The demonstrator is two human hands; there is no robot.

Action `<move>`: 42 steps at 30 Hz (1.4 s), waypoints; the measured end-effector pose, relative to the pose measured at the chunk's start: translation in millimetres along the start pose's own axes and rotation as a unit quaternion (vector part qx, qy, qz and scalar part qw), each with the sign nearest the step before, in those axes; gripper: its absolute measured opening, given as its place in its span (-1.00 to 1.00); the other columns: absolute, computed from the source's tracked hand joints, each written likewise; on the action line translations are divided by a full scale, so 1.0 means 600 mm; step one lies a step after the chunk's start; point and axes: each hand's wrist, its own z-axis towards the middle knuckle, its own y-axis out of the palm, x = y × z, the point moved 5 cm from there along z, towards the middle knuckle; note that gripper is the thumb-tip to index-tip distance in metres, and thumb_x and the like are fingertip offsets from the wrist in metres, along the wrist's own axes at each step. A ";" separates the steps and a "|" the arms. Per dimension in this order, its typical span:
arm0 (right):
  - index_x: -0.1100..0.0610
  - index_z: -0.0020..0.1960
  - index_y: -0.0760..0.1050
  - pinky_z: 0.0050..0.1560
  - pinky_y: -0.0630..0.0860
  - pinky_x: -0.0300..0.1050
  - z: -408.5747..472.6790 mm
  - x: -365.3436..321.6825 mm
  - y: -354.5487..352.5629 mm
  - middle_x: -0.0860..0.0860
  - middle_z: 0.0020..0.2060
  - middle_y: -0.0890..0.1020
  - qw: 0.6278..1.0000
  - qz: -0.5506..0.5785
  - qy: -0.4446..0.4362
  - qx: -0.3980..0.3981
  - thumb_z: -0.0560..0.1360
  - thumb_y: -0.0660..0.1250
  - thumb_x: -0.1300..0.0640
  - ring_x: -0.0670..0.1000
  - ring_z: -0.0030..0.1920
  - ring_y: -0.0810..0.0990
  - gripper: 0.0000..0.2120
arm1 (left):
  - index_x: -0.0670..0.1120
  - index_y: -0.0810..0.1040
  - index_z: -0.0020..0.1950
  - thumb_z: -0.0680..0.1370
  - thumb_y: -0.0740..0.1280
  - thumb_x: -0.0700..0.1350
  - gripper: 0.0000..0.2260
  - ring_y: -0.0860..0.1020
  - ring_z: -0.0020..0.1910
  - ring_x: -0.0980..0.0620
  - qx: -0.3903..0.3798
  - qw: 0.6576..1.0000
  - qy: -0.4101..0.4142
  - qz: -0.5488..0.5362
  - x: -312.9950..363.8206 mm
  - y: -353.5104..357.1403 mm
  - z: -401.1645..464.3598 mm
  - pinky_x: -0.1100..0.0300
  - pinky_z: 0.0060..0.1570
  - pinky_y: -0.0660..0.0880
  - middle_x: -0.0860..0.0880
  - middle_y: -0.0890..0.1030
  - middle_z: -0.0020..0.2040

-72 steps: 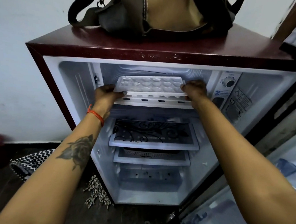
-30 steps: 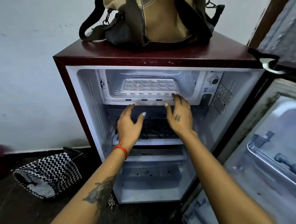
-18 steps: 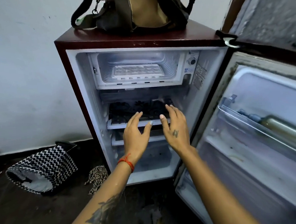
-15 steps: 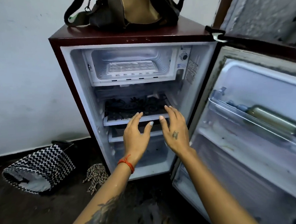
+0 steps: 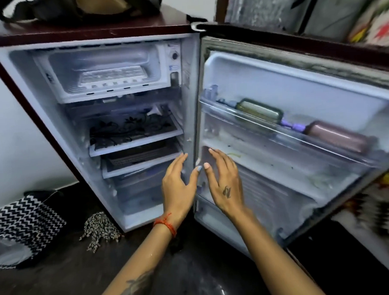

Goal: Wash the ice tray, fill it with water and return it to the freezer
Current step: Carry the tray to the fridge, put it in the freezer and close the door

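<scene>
The white ice tray [image 5: 113,75] lies flat inside the freezer compartment [image 5: 108,91] at the top of the small open fridge [image 5: 84,35]. Both my hands hang in the air well below it, in front of the fridge's lower shelves and the door hinge. My left hand [image 5: 179,189] is open with fingers spread, a red thread on its wrist. My right hand [image 5: 223,182] is open too, fingers apart, just to the right of the left one. Neither hand touches anything.
The fridge door [image 5: 301,127] stands wide open on the right, with bottles [image 5: 259,111] lying in its shelf. A bag [image 5: 78,6] sits on top of the fridge. A zigzag-patterned bag [image 5: 21,228] and a tasselled cloth [image 5: 98,230] lie on the dark floor at left.
My hands let go of the ice tray in the freezer compartment and drew back and down. The view backed away and turned right, showing more of the open door.
</scene>
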 end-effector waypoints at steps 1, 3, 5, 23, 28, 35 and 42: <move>0.11 0.42 0.35 0.43 0.25 -0.06 -0.012 0.012 -0.021 0.02 0.39 0.41 1.000 -0.002 0.000 0.001 0.54 0.00 -0.20 0.00 0.43 0.29 -0.42 | -0.08 0.45 0.35 0.51 0.37 -0.01 -0.57 0.44 0.32 0.02 0.001 1.000 0.003 -0.002 0.013 0.017 -0.018 -0.01 0.27 0.42 -0.05 0.49 0.34; 0.11 0.41 0.36 0.42 0.27 -0.02 -0.034 0.033 -0.057 0.03 0.39 0.41 1.000 -0.006 -0.004 0.003 0.54 -0.01 -0.19 0.01 0.43 0.30 -0.43 | -0.09 0.46 0.34 0.51 0.37 -0.03 -0.58 0.44 0.32 0.02 0.002 1.000 0.008 -0.003 0.036 0.048 -0.050 0.01 0.27 0.42 -0.05 0.50 0.33; 0.11 0.41 0.36 0.41 0.28 -0.03 -0.058 0.054 -0.100 0.03 0.38 0.42 1.000 -0.012 -0.007 0.012 0.55 0.00 -0.16 0.01 0.41 0.32 -0.45 | -0.10 0.47 0.33 0.51 0.37 -0.05 -0.60 0.44 0.32 0.01 -0.004 1.000 0.007 -0.007 0.063 0.083 -0.085 0.06 0.28 0.40 -0.06 0.50 0.33; 0.11 0.41 0.36 0.38 0.15 -0.24 -0.193 0.240 -0.353 0.05 0.38 0.40 0.988 -0.038 0.098 0.117 0.52 0.02 -0.20 0.03 0.42 0.28 -0.42 | -0.05 0.40 0.38 0.54 0.32 -0.04 -0.59 0.45 0.29 0.03 -0.115 0.992 0.038 -0.017 0.200 0.330 -0.266 0.11 0.27 0.41 -0.05 0.48 0.31; 0.09 0.43 0.33 0.34 0.10 -0.31 -0.191 0.286 -0.402 0.06 0.38 0.39 0.978 -0.064 0.129 0.148 0.51 0.00 -0.23 0.02 0.41 0.30 -0.39 | -0.06 0.34 0.41 0.55 0.31 -0.05 -0.56 0.43 0.31 0.00 -0.148 0.988 0.049 -0.017 0.222 0.390 -0.267 0.13 0.25 0.39 -0.07 0.44 0.35; 0.10 0.46 0.27 0.39 0.16 -0.17 -0.160 0.349 -0.442 0.08 0.41 0.35 0.966 -0.080 0.178 0.167 0.49 -0.02 -0.28 0.05 0.43 0.26 -0.33 | -0.11 0.24 0.46 0.54 0.32 -0.06 -0.47 0.37 0.37 -0.04 -0.189 0.981 0.040 -0.031 0.246 0.468 -0.242 0.10 0.30 0.36 -0.09 0.35 0.42; 0.15 0.48 0.21 0.40 0.15 -0.10 -0.102 0.376 -0.483 0.11 0.43 0.31 0.958 -0.060 0.205 0.189 0.59 0.13 -0.10 0.08 0.45 0.24 -0.46 | -0.18 0.09 0.51 0.54 0.31 -0.05 -0.37 0.22 0.46 -0.06 -0.201 0.979 0.018 -0.030 0.261 0.516 -0.224 0.19 0.37 0.19 -0.15 0.20 0.49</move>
